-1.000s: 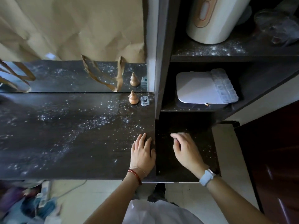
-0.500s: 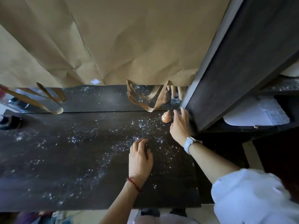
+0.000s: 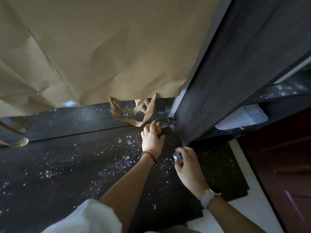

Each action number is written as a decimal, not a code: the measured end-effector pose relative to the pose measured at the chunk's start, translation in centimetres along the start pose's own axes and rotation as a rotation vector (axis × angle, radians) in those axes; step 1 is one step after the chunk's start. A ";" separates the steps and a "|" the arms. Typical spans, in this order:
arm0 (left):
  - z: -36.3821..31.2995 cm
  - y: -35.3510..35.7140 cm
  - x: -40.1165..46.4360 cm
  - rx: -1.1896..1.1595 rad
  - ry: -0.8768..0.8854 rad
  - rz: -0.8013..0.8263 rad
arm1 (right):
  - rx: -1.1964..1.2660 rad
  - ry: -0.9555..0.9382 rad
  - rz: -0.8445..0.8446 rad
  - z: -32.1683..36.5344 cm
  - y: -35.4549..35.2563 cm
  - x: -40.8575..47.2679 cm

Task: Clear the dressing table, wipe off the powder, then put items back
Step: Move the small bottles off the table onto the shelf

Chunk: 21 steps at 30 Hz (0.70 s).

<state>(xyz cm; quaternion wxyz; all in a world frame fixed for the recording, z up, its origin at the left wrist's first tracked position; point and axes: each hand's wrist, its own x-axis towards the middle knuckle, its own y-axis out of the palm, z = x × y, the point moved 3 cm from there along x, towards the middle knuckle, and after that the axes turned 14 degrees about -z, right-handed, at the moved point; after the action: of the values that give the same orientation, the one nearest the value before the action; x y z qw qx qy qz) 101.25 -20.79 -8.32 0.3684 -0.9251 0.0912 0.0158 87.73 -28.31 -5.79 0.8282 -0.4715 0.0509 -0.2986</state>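
Presently, centre frame: your left hand [image 3: 152, 140] clasps the gourd ornament [image 3: 158, 127] on the powdered bench [image 3: 67, 165]; your right hand [image 3: 188, 167] pinches a small clear bottle [image 3: 177, 156].

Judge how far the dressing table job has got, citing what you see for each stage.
Clearing looks nearly done: most of the dark table top is bare of items. In hand: the right hand holds a small clear jar, and the left hand closes on a small tan object by the mirror. Left: the white powder is unwiped and nothing is put back.
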 end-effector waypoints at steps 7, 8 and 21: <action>-1.3 0.5 -3.0 -0.085 0.179 -0.125 | 0.000 0.056 -0.026 -4.5 -4.1 -2.8; -1.8 0.5 -4.6 -0.123 0.239 -0.120 | 0.007 0.097 -0.024 -5.1 -4.6 -2.9; -14.3 6.3 -11.3 -0.326 0.320 -0.190 | 0.177 0.185 -0.185 -12.6 -12.0 -1.0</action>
<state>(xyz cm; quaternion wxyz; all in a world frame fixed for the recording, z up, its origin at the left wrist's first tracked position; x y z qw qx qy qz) 88.50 -33.27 -1.10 0.1950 -0.9674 0.0572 -0.1513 76.94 -41.76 -3.24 0.8274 -0.3698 0.0569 -0.4189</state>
